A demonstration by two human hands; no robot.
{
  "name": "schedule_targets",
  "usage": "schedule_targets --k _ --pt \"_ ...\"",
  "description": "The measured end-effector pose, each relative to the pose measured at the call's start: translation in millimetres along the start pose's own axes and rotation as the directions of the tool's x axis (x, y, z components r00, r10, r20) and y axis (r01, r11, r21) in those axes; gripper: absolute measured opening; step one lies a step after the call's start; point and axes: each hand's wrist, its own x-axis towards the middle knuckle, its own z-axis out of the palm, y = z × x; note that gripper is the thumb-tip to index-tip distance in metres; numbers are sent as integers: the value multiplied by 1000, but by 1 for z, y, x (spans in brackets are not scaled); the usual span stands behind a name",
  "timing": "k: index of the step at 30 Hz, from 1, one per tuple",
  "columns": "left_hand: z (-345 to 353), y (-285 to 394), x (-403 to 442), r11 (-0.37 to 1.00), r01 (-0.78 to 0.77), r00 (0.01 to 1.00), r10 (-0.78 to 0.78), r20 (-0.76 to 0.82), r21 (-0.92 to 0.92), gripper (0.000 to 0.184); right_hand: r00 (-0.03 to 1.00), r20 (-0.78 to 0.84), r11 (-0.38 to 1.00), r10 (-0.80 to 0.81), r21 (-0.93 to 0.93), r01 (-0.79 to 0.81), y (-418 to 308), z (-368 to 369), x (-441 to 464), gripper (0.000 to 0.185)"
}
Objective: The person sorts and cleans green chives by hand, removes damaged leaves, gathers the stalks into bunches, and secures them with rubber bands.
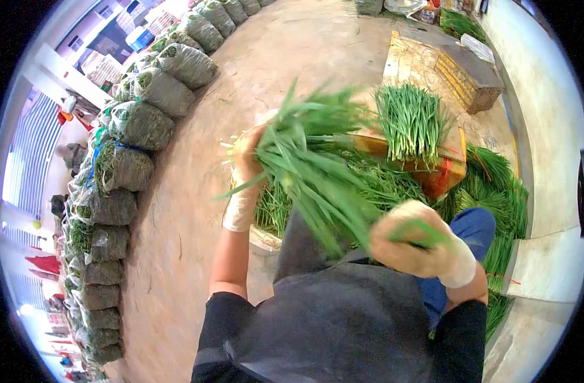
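Observation:
My left hand (246, 155), in a pale glove, is wrapped round the stem end of a loose bunch of garlic chives (305, 163). The long green leaves fan out to the right and down over my lap, smeared by motion. Lower right, my gloved right hand (400, 235) is curled and blurred, with a few green chive leaves (427, 233) showing in its grip. Beneath the bunch lies a heap of loose chives (273, 207). A neat stack of chives (412, 121) rests on a yellow-edged crate (456, 156) beyond my right hand.
Stuffed mesh sacks (142, 124) form a long row on the left. More chives (496, 191) are piled along the wall (557, 191) on the right. A box with yellow stripes (471, 76) stands ahead. A person (74, 155) is at the far left.

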Motion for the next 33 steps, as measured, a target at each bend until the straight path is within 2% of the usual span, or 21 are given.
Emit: schedule_targets --k 2,4,5,6,8,10,12,13,14,16,18,19,23,25,26,27,29,30,31,32,33 --pt "-10 -1 4 999 36 999 -36 -11 -34 44 994 -106 997 22 74 -14 26 -13 -28 15" --pt "-18 -1 0 998 42 999 -43 -28 -35 44 946 -187 861 266 -396 -320 66 -21 -34 33" --pt "-18 -1 -2 998 43 999 -44 -31 -41 44 935 -210 266 285 -920 -288 64 -17 -34 48" --pt "-20 1 -4 999 40 999 -42 -30 -37 44 726 -323 -153 608 -944 -292 62 -14 -22 50" --pt "-20 6 -8 999 32 999 -33 -26 -27 44 942 -239 490 238 -808 -328 36 -29 -17 41" --pt "-21 8 -10 999 37 999 -37 -19 -12 44 915 -398 831 -70 -530 -167 4 -25 5 18" --pt "-21 10 -11 999 37 999 -37 -13 -2 44 898 -390 871 -206 -490 -13 -34 -20 21 12" --pt "-20 11 -11 999 36 999 -36 -8 0 44 907 -303 862 -293 -495 113 -41 -21 31 19" --pt "-21 12 -9 1000 30 1000 -30 -5 8 44 905 -304 859 -296 -499 113 -41 -21 43 19" --pt "-20 13 -9 1000 18 1000 -18 1 24 44 882 -91 685 -462 -669 289 -40 -13 62 35" --pt "-20 16 -9 999 0 1000 0 6 50 45 948 -81 603 -308 -787 129 -47 0 74 44" --pt "-18 15 -8 998 -19 1000 19 9 68 45 944 -112 587 -310 -804 97 -39 6 79 46" --pt "-16 23 6 956 -163 986 149 77 244 45 954 -122 641 -275 -762 87 2 14 86 32" --pt "-16 34 18 878 -288 957 254 137 382 45 984 25 721 -178 -678 148 -2 3 68 21" --pt "-18 49 23 848 -323 947 290 141 421 45 975 61 889 -212 -402 218 -1 -7 55 12" --pt "-22 64 26 859 -305 952 289 103 412 46 969 127 944 -211 -231 236 -5 -17 38 11" --pt "-23 62 30 856 -297 950 311 37 422 50 957 287 987 -39 -139 82 -15 -33 19 14" --pt "-26 59 29 882 -197 978 206 27 429 51 922 361 971 142 -233 -58 -18 -36 16 19" --pt "-28 54 28 858 -183 981 194 29 480 49 973 137 857 186 -507 -92 -15 -28 15 27" --pt "-29 50 29 830 -172 982 184 30 531 47 994 -39 520 100 -850 -86 -9 -23 8 32" --pt "-27 47 30 832 -181 980 195 28 525 47 982 -187 572 24 -803 -167 -12 -22 9 31"
